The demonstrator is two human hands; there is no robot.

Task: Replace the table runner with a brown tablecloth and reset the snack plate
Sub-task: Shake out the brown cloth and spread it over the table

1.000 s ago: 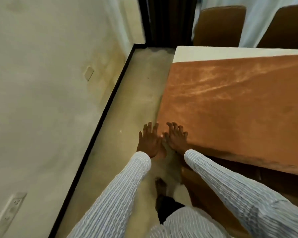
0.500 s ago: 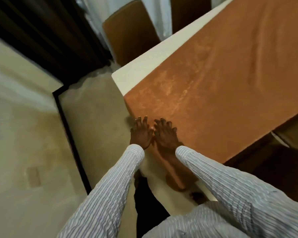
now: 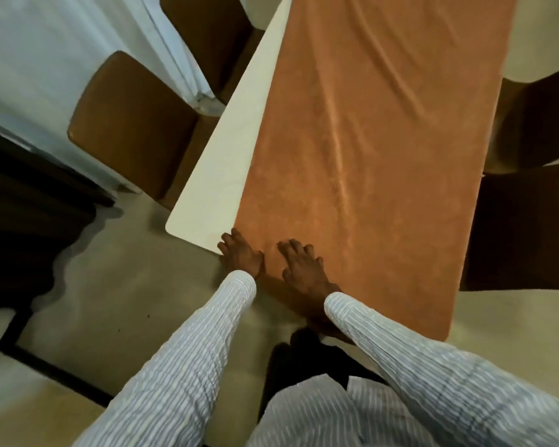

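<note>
So, bottom of frame: both my striped sleeves (image 3: 188, 359) come up from the lower edge, with the hem of my shirt and a dark trouser leg between them. Above that, centre of frame, my left hand (image 3: 241, 254) lies flat at the near end of the table, right where the bare cream table top (image 3: 221, 175) meets the left edge of the brown tablecloth (image 3: 368, 156); fingers are spread and fairly straight, gripping nothing, fingertips on the cloth's corner area. My right hand (image 3: 302, 267) sits just beside it to the right, palm down on the cloth, fingers slightly bent but pressing flat, nothing held. The two hands are close but apart.

The tablecloth runs from the near end of the table up to the top edge of the frame. It covers the middle and right of the top, leaves a cream strip uncovered along the left side, and hangs over the near end. Its lower right corner drops past the table edge at centre right. Soft wrinkles show in the upper part of the cloth.

Left of the table, upper left of frame, one brown chair (image 3: 133, 124) stands pushed near the table, a second one (image 3: 207, 33) behind it at the top. Dark chairs (image 3: 523, 221) at the right edge. White curtain (image 3: 62, 53) in the upper left corner, dark drape (image 3: 23, 221) at mid left, beige floor (image 3: 117, 291) below.
</note>
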